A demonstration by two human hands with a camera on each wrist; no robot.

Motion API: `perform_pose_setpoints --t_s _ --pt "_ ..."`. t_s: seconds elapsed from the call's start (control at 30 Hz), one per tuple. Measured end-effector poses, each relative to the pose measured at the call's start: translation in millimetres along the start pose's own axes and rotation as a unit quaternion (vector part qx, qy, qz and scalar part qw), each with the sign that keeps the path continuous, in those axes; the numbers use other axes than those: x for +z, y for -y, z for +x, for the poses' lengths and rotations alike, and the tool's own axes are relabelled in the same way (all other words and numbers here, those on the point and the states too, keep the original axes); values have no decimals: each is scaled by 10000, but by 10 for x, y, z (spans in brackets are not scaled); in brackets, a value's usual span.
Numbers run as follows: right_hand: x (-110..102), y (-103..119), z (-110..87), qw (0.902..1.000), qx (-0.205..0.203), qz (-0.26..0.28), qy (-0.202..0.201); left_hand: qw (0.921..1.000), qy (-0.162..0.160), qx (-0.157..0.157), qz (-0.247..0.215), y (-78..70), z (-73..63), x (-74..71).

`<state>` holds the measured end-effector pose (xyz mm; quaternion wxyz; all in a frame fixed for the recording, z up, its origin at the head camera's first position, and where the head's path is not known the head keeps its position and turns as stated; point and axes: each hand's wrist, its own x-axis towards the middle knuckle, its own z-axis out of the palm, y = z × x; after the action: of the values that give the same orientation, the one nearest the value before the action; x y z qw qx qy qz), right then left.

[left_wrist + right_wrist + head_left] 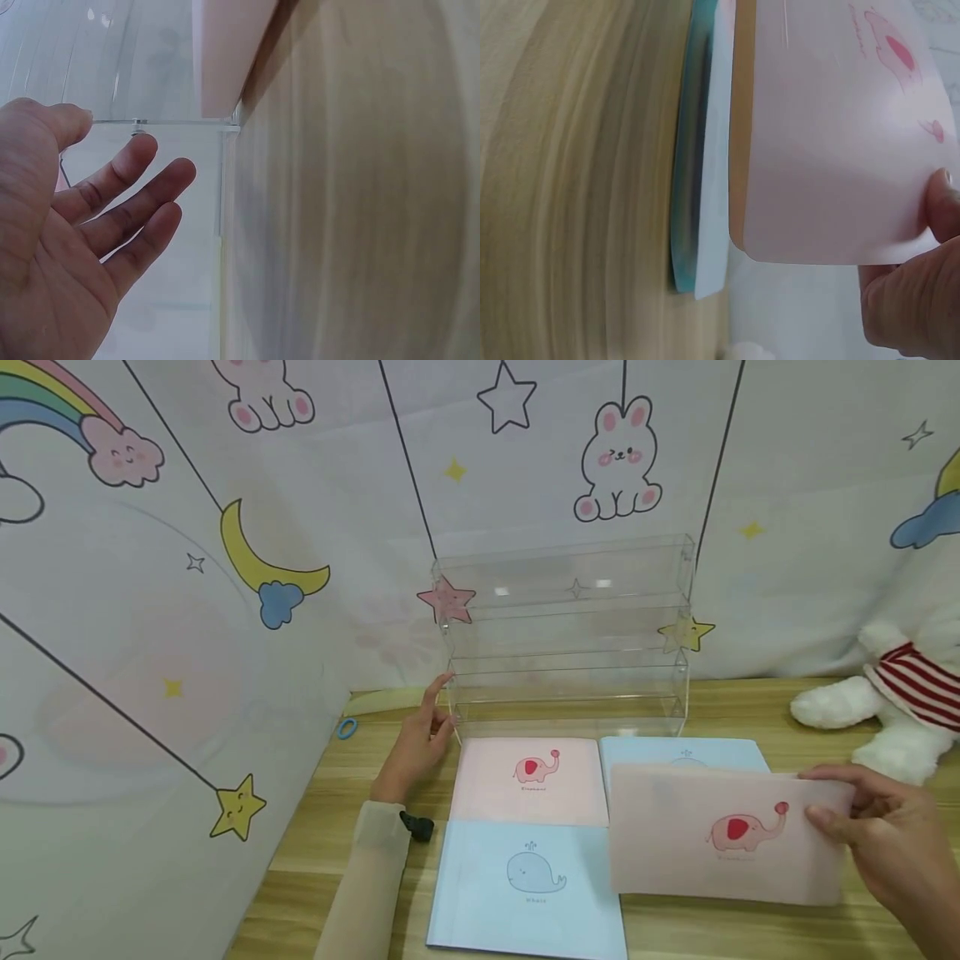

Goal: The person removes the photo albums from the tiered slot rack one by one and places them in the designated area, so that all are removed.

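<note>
In the head view my right hand [896, 839] pinches the right edge of a pink notebook [667, 852] with an elephant on its cover, thumb in front. It is held up above the table, and in the right wrist view its cover [832, 165] and brown edge face the camera. My left hand [420, 739] touches the left side of a clear acrylic tiered rack [570, 681]. Its fingers are loosely bent beside the panel, as the left wrist view shows my left hand [97, 210]. Another pink elephant notebook [480, 785] lies before the rack, above a blue whale notebook [472, 918].
A second blue notebook [720, 752] lies partly hidden behind the raised pink one. At the right sits a white plush toy [900, 710] in a striped shirt. A small blue ring [347, 728] rests at the left, before a cartoon-printed backdrop [337, 485].
</note>
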<state>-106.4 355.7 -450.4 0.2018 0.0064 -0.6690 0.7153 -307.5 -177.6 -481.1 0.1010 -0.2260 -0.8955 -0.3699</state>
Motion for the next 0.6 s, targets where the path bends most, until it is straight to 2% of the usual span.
perform_pose_setpoints --t_s 0.13,0.37,0.6 --pt "-78 -35 -43 9996 49 -176 228 10000 -12 30 22 3 2 4" --pt "-156 -83 -84 9973 433 -499 309 10000 16 4 -16 -1 1 2" --pt "-247 -156 -76 9905 1026 -263 872 10000 -4 12 -11 -2 2 1"
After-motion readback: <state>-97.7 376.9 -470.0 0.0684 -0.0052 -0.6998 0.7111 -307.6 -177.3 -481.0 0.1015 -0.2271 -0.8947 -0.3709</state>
